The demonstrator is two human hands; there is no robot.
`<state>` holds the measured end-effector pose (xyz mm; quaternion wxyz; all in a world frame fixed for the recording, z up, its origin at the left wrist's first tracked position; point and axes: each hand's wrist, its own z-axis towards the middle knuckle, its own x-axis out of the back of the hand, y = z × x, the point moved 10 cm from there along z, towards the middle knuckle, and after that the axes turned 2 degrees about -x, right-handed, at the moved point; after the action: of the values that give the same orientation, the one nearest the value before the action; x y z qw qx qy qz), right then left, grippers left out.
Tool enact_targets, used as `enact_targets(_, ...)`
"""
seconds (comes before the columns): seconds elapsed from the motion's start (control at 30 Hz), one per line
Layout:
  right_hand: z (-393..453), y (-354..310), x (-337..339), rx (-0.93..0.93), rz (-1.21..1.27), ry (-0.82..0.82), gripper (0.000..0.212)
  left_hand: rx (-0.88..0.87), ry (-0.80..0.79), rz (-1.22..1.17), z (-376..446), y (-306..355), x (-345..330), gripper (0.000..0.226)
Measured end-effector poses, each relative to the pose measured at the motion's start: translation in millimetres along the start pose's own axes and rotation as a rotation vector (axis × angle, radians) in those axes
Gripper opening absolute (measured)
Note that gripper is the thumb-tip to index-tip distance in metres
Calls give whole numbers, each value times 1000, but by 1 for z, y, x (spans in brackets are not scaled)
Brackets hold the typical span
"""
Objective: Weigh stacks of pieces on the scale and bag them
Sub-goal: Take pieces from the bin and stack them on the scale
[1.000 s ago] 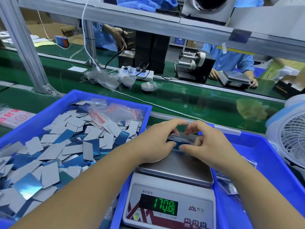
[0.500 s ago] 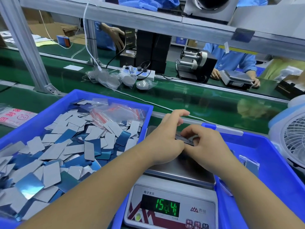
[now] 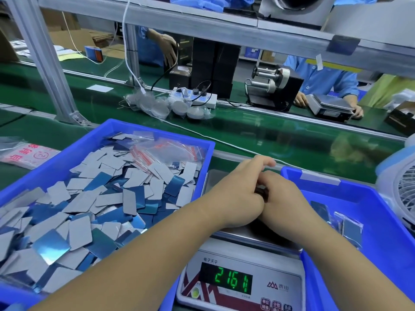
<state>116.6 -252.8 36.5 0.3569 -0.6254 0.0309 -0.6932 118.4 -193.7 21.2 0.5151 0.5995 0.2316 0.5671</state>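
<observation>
Both hands meet over the steel pan of the white scale (image 3: 241,286), whose green display reads 216.1. My left hand (image 3: 238,191) and my right hand (image 3: 285,198) are curled together round a thin stack of pieces (image 3: 261,191), almost wholly hidden between the fingers; only a dark edge shows. Left of the scale a blue tray (image 3: 157,133) is full of loose grey and blue rectangular pieces (image 3: 94,205), with empty zip bags (image 3: 161,151) at its far end. A blue tray (image 3: 368,198) on the right holds bagged stacks (image 3: 348,227).
A white fan (image 3: 402,194) stands at the right edge. Beyond the trays runs a green conveyor belt with a power strip (image 3: 197,97) and bagged discs. An aluminium frame post (image 3: 45,59) rises at the left. A pack of bags (image 3: 22,153) lies left of the tray.
My hands have drawn closer together around the stack, which was visible between the fingertips and is now nearly covered. The scale reading went from 170.8 through 154.4 to 216.1.
</observation>
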Motion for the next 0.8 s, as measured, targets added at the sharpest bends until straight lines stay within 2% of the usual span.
enact_targets(0.23,3,-7,-1,46,-12,-2,31,-79,10,-37,-4,15,7,68)
enact_targets(0.33,3,-16,7,82,-23,19,30,-108,21,-91,-6,22,13,68)
enact_targets(0.5,0,0,11,-13,23,43,25,-57,63,-158,-3,14,25,60)
enact_targets(0.67,-1,-2,-2,-20,21,-12,50,-54,-98,-75,-4,6,-1,67)
enact_targets(0.8,-1,2,1,-24,13,-7,33,-13,-60,-159,1,-1,12,60)
